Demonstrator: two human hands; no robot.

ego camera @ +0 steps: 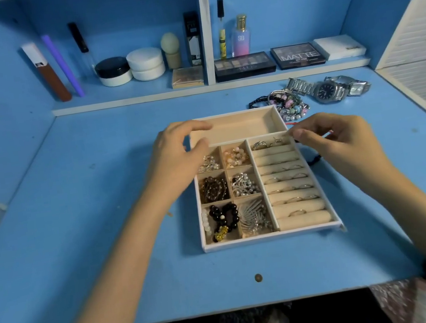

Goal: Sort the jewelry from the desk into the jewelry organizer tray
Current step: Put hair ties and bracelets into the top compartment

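Hands at tray (271,237), mid pic.
L hand (176,158) fingers grip its corner; R hand (340,138) fingers pinch tiny thing (291,132).

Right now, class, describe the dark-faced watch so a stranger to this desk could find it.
On the blue desk, look past the organizer tray to the far right. Beside the heap of beaded bracelets lie two steel watches; the wanted watch has a large dark dial, its neighbour a small pale one.
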